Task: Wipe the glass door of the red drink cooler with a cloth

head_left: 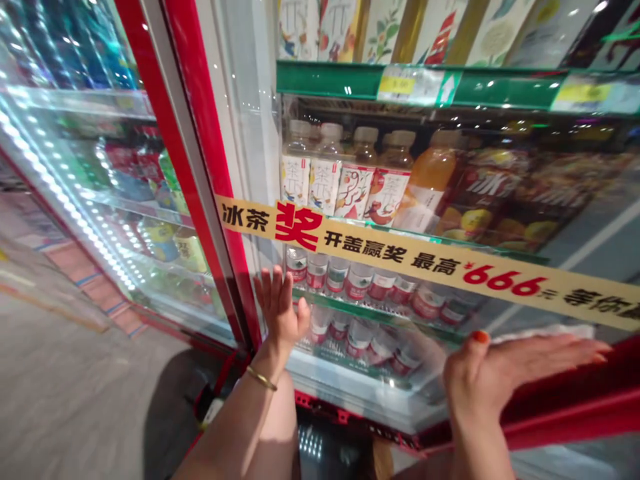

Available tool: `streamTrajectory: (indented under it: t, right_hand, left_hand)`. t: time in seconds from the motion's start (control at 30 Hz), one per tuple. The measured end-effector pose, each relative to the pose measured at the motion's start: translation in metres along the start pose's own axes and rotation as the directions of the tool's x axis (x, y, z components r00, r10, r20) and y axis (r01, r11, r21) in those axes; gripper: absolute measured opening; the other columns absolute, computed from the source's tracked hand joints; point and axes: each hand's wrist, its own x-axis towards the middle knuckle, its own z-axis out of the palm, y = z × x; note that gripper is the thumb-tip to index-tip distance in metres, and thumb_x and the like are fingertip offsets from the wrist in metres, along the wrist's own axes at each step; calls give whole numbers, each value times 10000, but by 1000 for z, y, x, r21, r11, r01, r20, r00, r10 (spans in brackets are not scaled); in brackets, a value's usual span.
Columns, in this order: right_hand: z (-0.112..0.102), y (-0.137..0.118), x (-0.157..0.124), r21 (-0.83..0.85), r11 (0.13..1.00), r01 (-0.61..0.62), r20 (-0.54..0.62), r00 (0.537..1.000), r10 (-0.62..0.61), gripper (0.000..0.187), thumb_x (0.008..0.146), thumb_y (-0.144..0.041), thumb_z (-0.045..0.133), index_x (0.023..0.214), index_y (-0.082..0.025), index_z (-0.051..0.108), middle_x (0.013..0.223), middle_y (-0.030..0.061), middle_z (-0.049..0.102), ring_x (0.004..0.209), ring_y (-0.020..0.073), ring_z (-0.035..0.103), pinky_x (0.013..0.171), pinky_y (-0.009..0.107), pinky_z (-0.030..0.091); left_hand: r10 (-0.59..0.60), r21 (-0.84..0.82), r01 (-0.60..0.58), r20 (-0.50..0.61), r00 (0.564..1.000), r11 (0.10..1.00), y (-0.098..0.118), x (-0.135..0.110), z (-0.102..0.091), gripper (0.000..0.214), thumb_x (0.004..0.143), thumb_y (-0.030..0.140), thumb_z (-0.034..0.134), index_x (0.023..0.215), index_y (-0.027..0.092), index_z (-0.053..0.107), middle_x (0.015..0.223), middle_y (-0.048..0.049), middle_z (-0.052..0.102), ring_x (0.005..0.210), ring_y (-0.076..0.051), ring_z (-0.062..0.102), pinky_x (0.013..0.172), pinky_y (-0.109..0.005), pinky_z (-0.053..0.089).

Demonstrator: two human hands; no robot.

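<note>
This is a shop: a red-framed glass-door drinks cooler fills the view from 10 to 4 o'clock, stocked with bottled tea and bottled water. Green shelf rails carry yellow price tags, a printed prize banner crosses the glass, and a smooth shop floor lies at 8 o'clock

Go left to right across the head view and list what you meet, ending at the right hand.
Grey floor → LED-lit glass cooler door → red door frame → left hand → right hand
</note>
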Motion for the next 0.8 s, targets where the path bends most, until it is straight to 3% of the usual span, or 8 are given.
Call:
streamTrajectory:
  t: [0.1, 0.23, 0.33, 0.47, 0.57, 0.7, 0.73, 0.8]
  right_hand:
    - [12, -31, -6, -27, 990, 136, 42, 990, -135, 979, 1094, -624, 330, 1738, -38, -115, 1820, 277, -186, 1682, 550, -147, 1238, 923, 82]
    - [26, -38, -65, -114, 857, 503, 223, 853, -471, 992, 1068, -527, 492, 1748, -29, -32, 1834, 259, -126, 1716, 471, -75, 1283, 788, 296]
    - [15, -12, -59, -152, 936, 319, 149, 943, -297, 982, 1086, -527, 436, 1727, 16, -73, 1809, 313, -160, 1698, 520, -109, 1255, 875, 192]
    - [6, -14, 6, -67, 998, 12, -21, 1000, -13, 946, 1106, -598, 261, 1720, -17, -164, 1802, 328, -182, 1676, 561, -153, 1223, 924, 45]
    - [21, -49, 5, -106, 981, 161, 45, 987, -157, 989, 1094, -630, 301, 1722, -16, -153, 1808, 313, -184, 1685, 541, -147, 1248, 883, 128]
    - [27, -52, -53, -120, 819, 561, 215, 820, -530, 999, 1080, -573, 439, 1735, 6, -42, 1829, 254, -168, 1719, 411, -148, 1328, 727, 221]
    - [24, -40, -58, -124, 816, 565, 214, 818, -534, 994, 1079, -561, 457, 1735, 10, -24, 1831, 257, -155, 1722, 398, -145, 1337, 721, 201]
    - [13, -12, -46, -135, 894, 427, 152, 901, -407, 999, 1086, -570, 443, 1730, 18, -45, 1821, 293, -152, 1711, 449, -143, 1312, 796, 124]
  left_hand:
    - [8, -32, -8, 3, 1000, 999, -3, -1, -2, 775, 1025, 278, 594, 1724, 164, 281, 1775, -249, 354, 1728, -365, 169, 1410, -704, 168]
    - [21, -80, -22, -12, 1000, 997, -5, 2, -5, 624, 1052, 266, 576, 1652, 182, 423, 1750, -194, 428, 1730, -338, 178, 1421, -683, 158]
    - [8, -86, -8, -4, 1000, 996, -4, 2, -4, 570, 1078, 270, 534, 1618, 107, 452, 1708, -206, 480, 1731, -340, 162, 1419, -687, 149]
    - [-28, -47, 29, 28, 999, 998, 0, 4, -5, 545, 1074, 314, 535, 1575, 100, 512, 1646, -247, 538, 1722, -364, 209, 1398, -714, 222]
    - [-29, -10, 30, 60, 998, 1000, 2, 10, -15, 566, 1051, 326, 572, 1578, 128, 520, 1650, -248, 532, 1710, -366, 260, 1379, -693, 279]
    - [19, 6, -20, 74, 997, 1000, 4, 26, -33, 603, 1018, 351, 627, 1571, 135, 524, 1689, -230, 496, 1692, -341, 316, 1375, -619, 311]
    - [28, 8, -28, 71, 997, 1000, 5, 31, -35, 603, 1017, 363, 626, 1564, 130, 529, 1703, -229, 478, 1699, -337, 297, 1383, -613, 292]
    - [39, 14, -40, 73, 997, 999, 8, 41, -34, 605, 1028, 404, 589, 1558, 116, 534, 1741, -228, 425, 1730, -342, 199, 1406, -627, 210]
